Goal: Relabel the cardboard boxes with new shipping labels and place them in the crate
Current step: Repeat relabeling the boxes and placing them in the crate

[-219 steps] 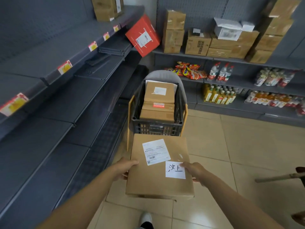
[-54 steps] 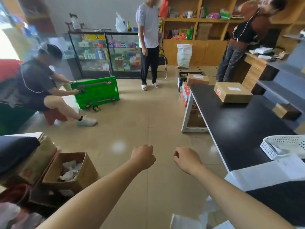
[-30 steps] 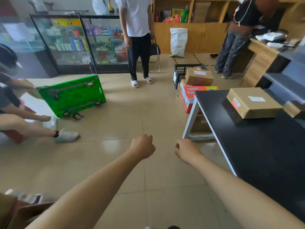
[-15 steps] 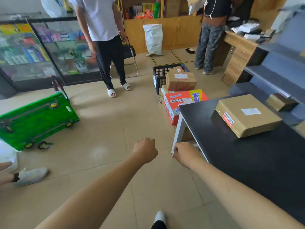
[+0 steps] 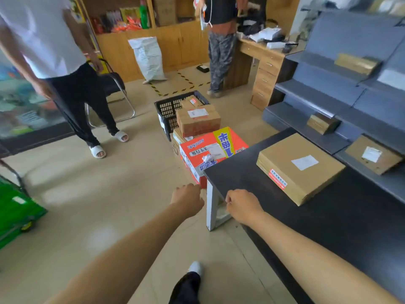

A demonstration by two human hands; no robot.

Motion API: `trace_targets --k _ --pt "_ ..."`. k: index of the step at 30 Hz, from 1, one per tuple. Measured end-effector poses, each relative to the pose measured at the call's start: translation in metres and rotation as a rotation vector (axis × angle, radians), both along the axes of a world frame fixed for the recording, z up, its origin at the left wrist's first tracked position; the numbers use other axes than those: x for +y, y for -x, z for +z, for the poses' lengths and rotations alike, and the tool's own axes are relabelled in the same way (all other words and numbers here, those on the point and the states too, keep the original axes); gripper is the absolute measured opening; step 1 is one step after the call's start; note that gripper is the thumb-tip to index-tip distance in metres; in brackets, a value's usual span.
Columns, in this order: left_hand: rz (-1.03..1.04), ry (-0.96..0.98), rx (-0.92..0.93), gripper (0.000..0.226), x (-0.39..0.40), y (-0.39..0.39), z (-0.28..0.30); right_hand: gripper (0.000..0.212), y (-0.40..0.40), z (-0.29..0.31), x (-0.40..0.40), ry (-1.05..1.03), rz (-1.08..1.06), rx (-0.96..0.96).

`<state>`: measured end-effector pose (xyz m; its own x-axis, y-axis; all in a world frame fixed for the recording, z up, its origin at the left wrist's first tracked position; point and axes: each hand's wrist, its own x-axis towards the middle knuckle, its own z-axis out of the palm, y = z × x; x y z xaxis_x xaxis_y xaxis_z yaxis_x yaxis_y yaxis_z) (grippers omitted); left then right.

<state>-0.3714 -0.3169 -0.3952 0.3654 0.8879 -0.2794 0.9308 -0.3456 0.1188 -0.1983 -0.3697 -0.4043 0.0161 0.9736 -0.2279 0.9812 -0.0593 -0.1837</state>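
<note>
Fetch step: your left hand (image 5: 188,199) and right hand (image 5: 242,208) are clenched and hold nothing; the flat cardboard box (image 5: 300,167) lies on the black table (image 5: 241,172), so reach and lift it, probably for relabelling.

Two hands: left hand (image 5: 189,199), right hand (image 5: 242,207), lower centre. Two standing people, upper left and top centre. One black crate (image 5: 168,110), centre. One red printed carton (image 5: 210,150). One flat cardboard box (image 5: 300,167) on black table (image 5: 350,227). Three boxes on grey shelves, right. One white sack (image 5: 149,58). One green cart (image 5: 15,211), left edge.
</note>
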Motion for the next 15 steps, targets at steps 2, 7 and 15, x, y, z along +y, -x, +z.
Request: trace_targets --k 2,7,15 --pt "-0.062 0.012 -0.019 0.032 0.033 -0.017 -0.003 0.026 -0.012 0.0 0.021 0.012 -0.056 0.014" --pt "-0.233 0.004 -0.03 0.028 0.109 -0.065 0.001 0.026 -0.048 0.003 0.066 0.018 -0.235 0.007" --pt "-0.549 -0.055 0.024 0.03 0.16 -0.166 0.004 0.027 -0.112 0.003 0.077 -0.003 -0.584 0.025"
